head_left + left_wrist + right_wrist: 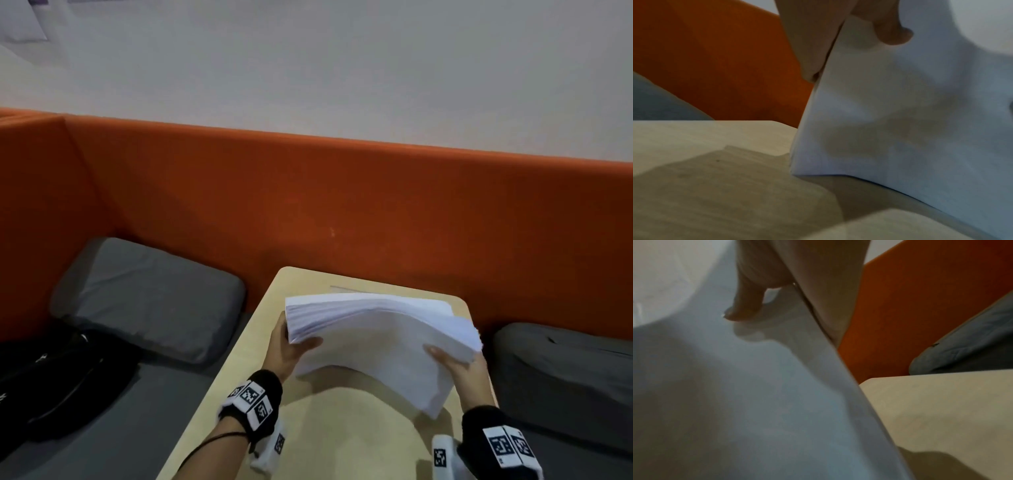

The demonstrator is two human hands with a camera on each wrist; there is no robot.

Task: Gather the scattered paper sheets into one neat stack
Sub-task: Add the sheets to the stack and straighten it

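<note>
Light wood bench (329,428) up close, wrist bands with printed markers at the bottom of the head view. Both hands hold the paper stack (376,342) off the bench, sagging in the middle. Left hand (287,356) grips the left edge, thumb on top, other fingers (809,48) underneath. Right hand (462,373) grips the right edge the same way, thumb over, fingers (830,305) behind the sheets. So both sets of fingers are clamped on paper, neither spread wide. Stack edges are fanned, not squared: far right corner steps out, left edge shows splayed layers. One thin sheet edge seems to lie flat on the bench beyond the stack, hard to confirm. Risks: inner sheets slip out if either pinch loosens, since the fanned edges give little bite; the sag could crease the sheets; tapping down at a tilt would skew it further. Farther out: grey cushions (147,301) both sides, black bag (51,380) left, orange partition (342,205) behind. No containers visible apart from the bag; its contents are not visible.
</note>
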